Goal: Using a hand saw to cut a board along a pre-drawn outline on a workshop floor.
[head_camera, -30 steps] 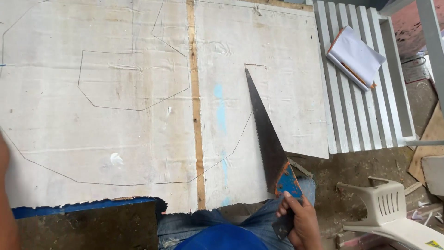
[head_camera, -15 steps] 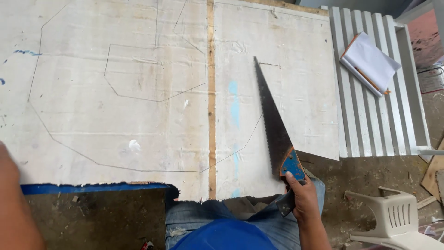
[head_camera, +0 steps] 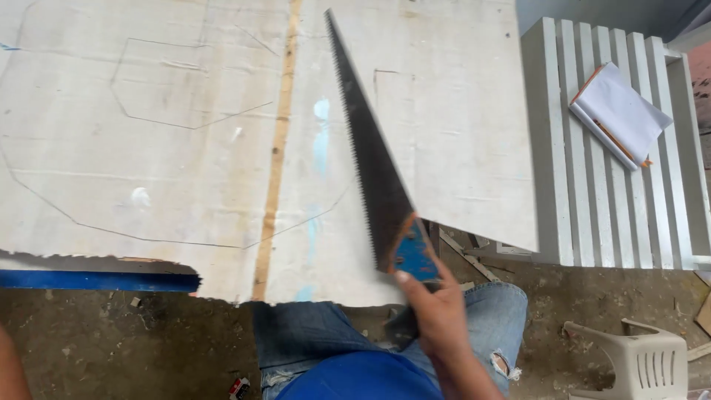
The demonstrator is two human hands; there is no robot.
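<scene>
A hand saw with a dark toothed blade and a blue handle is laid on a large pale plywood sheet, its tip pointing to the far edge and its handle at the near right; the handle is gripped by the right hand, fingers closed round it, just past the sheet's near edge; the blade is seen lying along the sheet's surface rather than sunk in a cut, so the step in hand is judged to be the setting of the saw to a line; pencilled outlines are drawn across the sheet, one slanting line meeting the blade near the handle, and the next move is judged to call for the teeth being lined up on that mark and the sheet being held steady; only a sliver of the left arm is seen at the near left, and whether that hand is open or closed cannot be told; a blue strip is shown under the sheet's ragged near-left edge; blue-jeaned knees are seen below it; to the right a white slatted bench carries a notebook; a white plastic chair lies on the dirt floor at the near right.
</scene>
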